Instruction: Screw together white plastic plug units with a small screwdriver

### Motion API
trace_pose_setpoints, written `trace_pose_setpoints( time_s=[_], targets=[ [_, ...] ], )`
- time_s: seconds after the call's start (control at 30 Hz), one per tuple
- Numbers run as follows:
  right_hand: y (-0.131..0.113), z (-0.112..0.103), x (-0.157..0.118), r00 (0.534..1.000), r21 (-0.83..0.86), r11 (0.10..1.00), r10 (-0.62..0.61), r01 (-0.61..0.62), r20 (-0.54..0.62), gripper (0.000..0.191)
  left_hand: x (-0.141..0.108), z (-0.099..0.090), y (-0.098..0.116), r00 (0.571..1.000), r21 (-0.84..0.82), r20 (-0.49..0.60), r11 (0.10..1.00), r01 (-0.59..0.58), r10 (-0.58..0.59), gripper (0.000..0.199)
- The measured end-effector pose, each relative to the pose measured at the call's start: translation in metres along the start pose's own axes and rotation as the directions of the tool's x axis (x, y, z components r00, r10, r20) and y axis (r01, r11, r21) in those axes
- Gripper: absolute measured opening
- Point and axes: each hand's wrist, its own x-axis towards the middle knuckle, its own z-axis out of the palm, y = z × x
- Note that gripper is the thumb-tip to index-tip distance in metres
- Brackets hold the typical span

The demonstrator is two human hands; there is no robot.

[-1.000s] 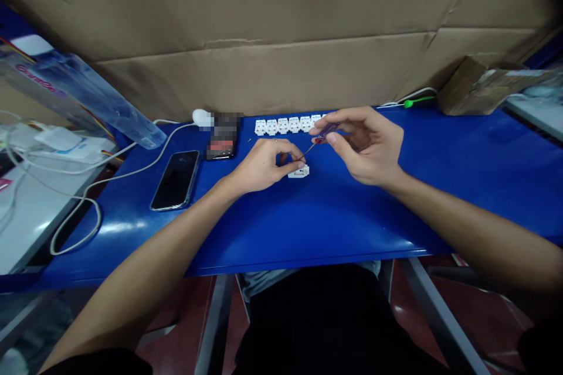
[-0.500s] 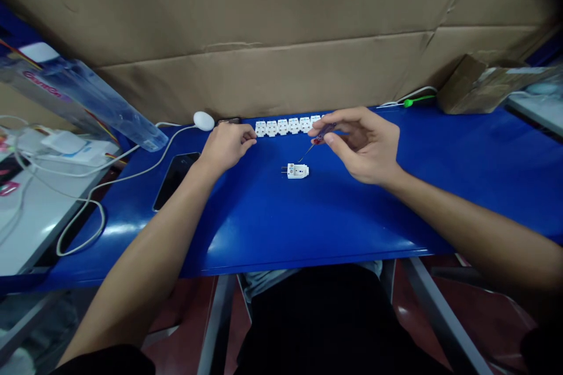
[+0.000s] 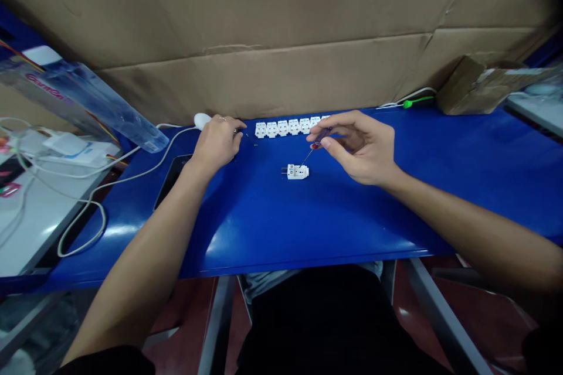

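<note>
A small white plug housing (image 3: 298, 172) lies open on the blue table, its metal prongs pointing left. My right hand (image 3: 365, 146) is closed around a thin screwdriver (image 3: 315, 145) with a dark purple and red handle. Its shaft slants down left, the tip at the plug housing's upper edge. My left hand (image 3: 217, 142) rests farther back on the left, index finger and thumb apart, over a dark object it mostly covers. Just right of those fingers lies a tiny metal piece (image 3: 255, 145), like a screw. Behind, several white plug parts (image 3: 282, 128) form a row, its right end partly hidden by my right hand.
A dark phone (image 3: 170, 179) lies under my left forearm. White cable (image 3: 103, 211) loops beside it, near a round white object (image 3: 202, 121). At left lean clear plastic packages (image 3: 108, 102). A cardboard box (image 3: 472, 85) stands back right, near a green tie (image 3: 409, 104).
My left hand has shifted slightly left and back, uncovering tiny metal pieces. The screwdriver has become steeper, its tip now at the plug housing.
</note>
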Motion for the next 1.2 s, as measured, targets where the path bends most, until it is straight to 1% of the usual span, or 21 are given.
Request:
trace_pose_setpoints(
  time_s=[0.17, 0.27, 0.43, 0.57, 0.77, 0.87, 1.0, 1.2],
  targets=[
    [-0.001, 0.000, 0.001, 1.000, 0.005, 1.000, 0.003, -0.003, 0.002, 0.030, -0.002, 0.007, 0.008, 0.997, 0.145, 0.075, 0.989, -0.026, 0.015, 0.046],
    [-0.001, 0.001, 0.001, 1.000, 0.009, 1.000, 0.002, -0.002, 0.001, 0.029, -0.003, 0.008, 0.014, 0.995, 0.191, 0.096, 0.981, -0.037, 0.019, 0.047],
    [0.000, 0.000, 0.001, 1.000, 0.016, 1.000, 0.006, -0.006, 0.005, 0.030, -0.003, 0.004, 0.018, 0.995, 0.195, 0.095, 0.979, -0.054, 0.036, 0.040],
    [0.001, 0.000, 0.001, 1.000, 0.007, 1.000, 0.005, -0.005, 0.001, 0.029, -0.002, -0.001, 0.020, 0.992, 0.190, 0.116, 0.979, -0.079, 0.058, 0.035],
    [0.000, 0.001, 0.001, 1.000, 0.007, 1.000, 0.005, -0.005, -0.001, 0.028, -0.004, -0.008, 0.024, 0.985, 0.157, 0.159, 0.983, -0.096, 0.070, 0.041],
    [0.001, 0.000, 0.001, 1.000, 0.011, 1.000, 0.010, -0.011, 0.007, 0.030, -0.005, -0.009, 0.025, 0.981, 0.134, 0.176, 0.986, -0.103, 0.078, 0.036],
    [0.001, 0.000, 0.000, 1.000, 0.026, 0.999, 0.022, -0.022, 0.010, 0.032, -0.004, -0.005, 0.025, 0.986, 0.121, 0.139, 0.987, -0.106, 0.089, 0.031],
    [0.000, 0.001, 0.000, 0.998, -0.008, 0.998, 0.058, -0.058, 0.000, 0.025, -0.003, 0.006, 0.020, 0.997, 0.091, 0.048, 0.994, -0.059, 0.055, 0.026]
  ],
)
